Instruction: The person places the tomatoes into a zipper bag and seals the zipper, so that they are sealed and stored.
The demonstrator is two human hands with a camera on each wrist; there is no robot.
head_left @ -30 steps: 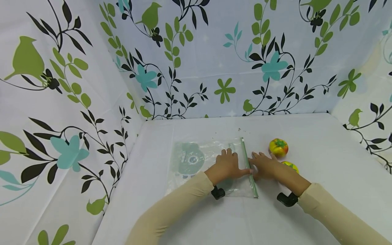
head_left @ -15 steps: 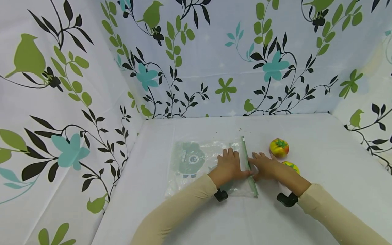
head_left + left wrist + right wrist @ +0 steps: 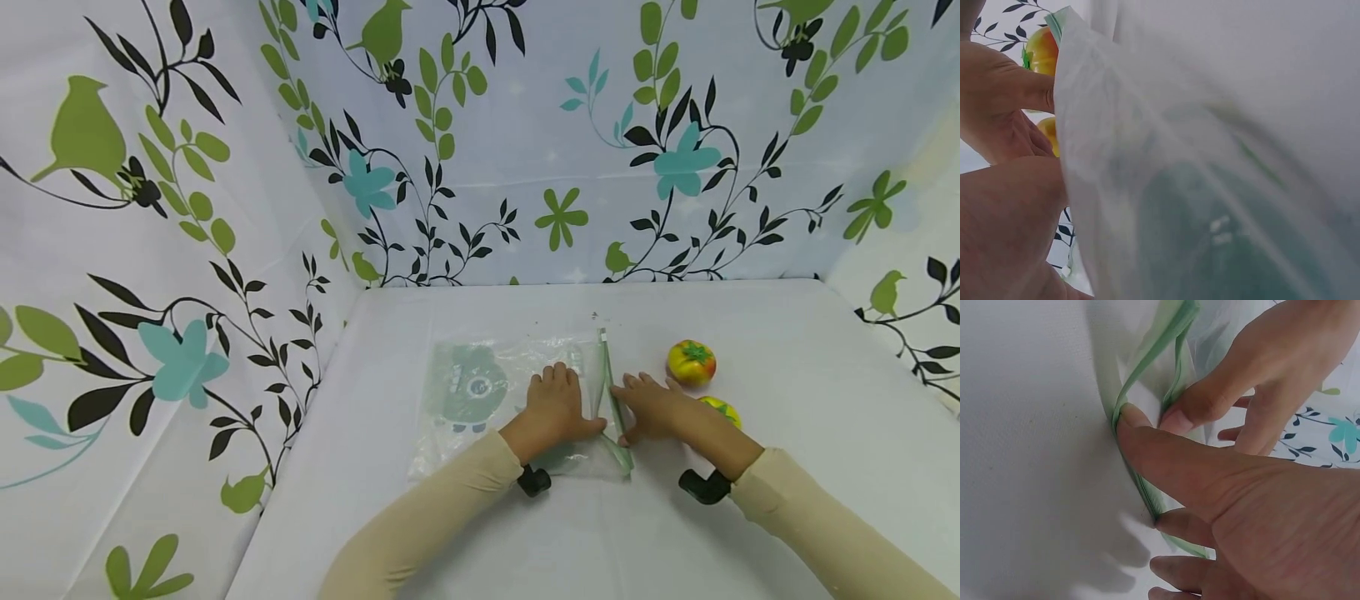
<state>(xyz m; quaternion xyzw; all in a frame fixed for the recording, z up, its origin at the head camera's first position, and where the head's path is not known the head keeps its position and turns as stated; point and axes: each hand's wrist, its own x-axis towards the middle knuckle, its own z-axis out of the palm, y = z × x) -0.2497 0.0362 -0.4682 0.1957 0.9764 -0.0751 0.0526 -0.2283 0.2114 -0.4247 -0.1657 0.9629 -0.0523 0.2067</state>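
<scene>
Left hand [image 3: 553, 410] lies palm down with its fingers straight and slightly spread over the clear bag [image 3: 517, 377], its thumb [image 3: 1200, 406] stretched away from them to the bag's mouth. Across from it, the right hand [image 3: 654, 410] has its fingers apart and gently bent, not clamped on anything, while its thumb [image 3: 1172, 459] presses the green zip [image 3: 607, 358]; a finger of that hand touches the zip farther along, as the right wrist view shows. Between the two thumbs the mouth gapes, green edges parted in the middle and running together at an end. On the white table [image 3: 810, 383] the bag lies flat, mouth toward the right hand, a grey-green figure [image 3: 468, 396] printed on it. Both arms reach in from the near edge, angled toward each other, tan sleeves [image 3: 420, 508] ending at the wrists, a small black camera [image 3: 705, 487] under each one. Just beyond the right hand sits one red-and-yellow fruit [image 3: 692, 363], green on top; a second fruit [image 3: 722, 409] peeks out past the right wrist, partly hidden, and whether they touch I can't tell. Behind everything hangs white cloth [image 3: 495, 179] printed with birds, leaves and flowers.
</scene>
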